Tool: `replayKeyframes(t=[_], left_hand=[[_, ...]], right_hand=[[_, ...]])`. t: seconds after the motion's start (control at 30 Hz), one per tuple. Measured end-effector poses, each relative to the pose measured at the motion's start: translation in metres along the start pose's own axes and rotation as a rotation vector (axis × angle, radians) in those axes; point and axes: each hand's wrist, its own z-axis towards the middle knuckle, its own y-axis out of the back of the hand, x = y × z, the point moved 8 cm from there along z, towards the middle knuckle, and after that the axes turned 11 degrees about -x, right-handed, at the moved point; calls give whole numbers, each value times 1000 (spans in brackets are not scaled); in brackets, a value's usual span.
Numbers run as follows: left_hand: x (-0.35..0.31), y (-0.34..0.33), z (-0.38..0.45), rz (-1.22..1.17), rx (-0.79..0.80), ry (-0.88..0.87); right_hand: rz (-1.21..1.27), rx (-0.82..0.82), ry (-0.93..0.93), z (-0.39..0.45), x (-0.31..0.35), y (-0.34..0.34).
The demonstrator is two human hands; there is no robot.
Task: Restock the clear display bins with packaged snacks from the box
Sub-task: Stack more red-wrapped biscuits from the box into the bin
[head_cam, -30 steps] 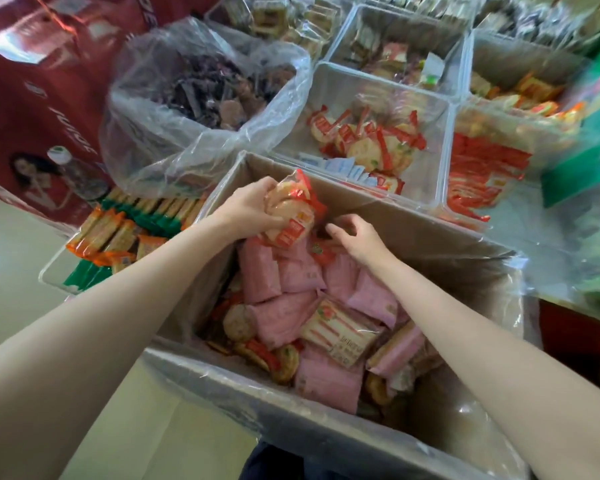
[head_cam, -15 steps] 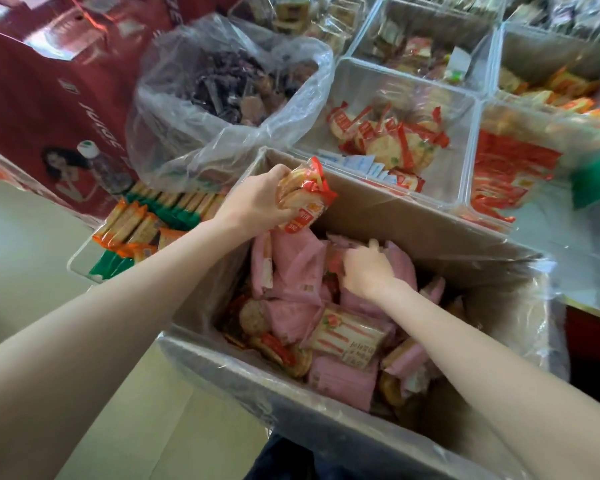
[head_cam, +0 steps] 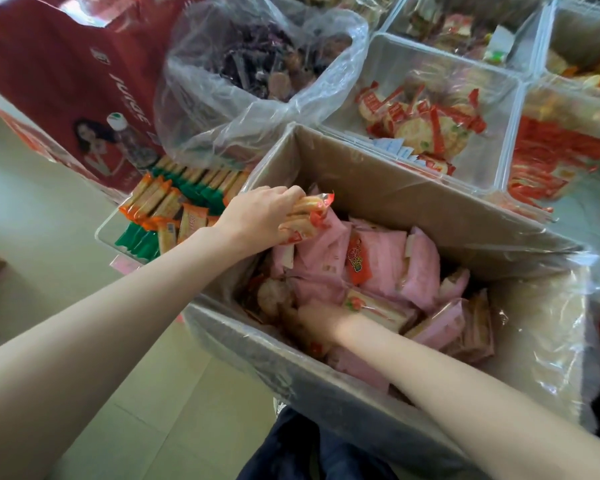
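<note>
A cardboard box [head_cam: 378,188] lined with clear plastic holds many pink snack packets [head_cam: 378,261] and some red-edged cracker packets. My left hand [head_cam: 260,213] grips a bunch of red-edged cracker packets [head_cam: 305,220] above the box's left corner. My right hand [head_cam: 321,322] reaches down among the packets at the box's near left side; its fingers are buried and hidden. Beyond the box stands a clear bin [head_cam: 499,109] holding the same red-edged crackers [head_cam: 426,123].
A clear plastic bag [head_cam: 222,109] of dark snacks sits behind the box's left corner. A low clear tray [head_cam: 104,233] of orange and green packets lies left. More clear bins [head_cam: 534,168] stand right and behind. A red carton [head_cam: 66,81] is far left.
My right hand has moved from the box's far middle down to its near left side and dug into the packets. My left hand still holds the crackers, a little lower.
</note>
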Motion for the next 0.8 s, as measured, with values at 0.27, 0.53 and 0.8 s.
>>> replayKeyframes(t=[0.27,0.53,0.8], left_hand=[[10,-7,5,-49,31,269],[13,-20,15,-642,129,614],[-34,-23,45,-1158,227,747]], right_hand=[[1054,-533,-105,-56,-64,151],[1434,-604,-140,-73,-85,167],[1515,-1095,-85,-127,-123,222]])
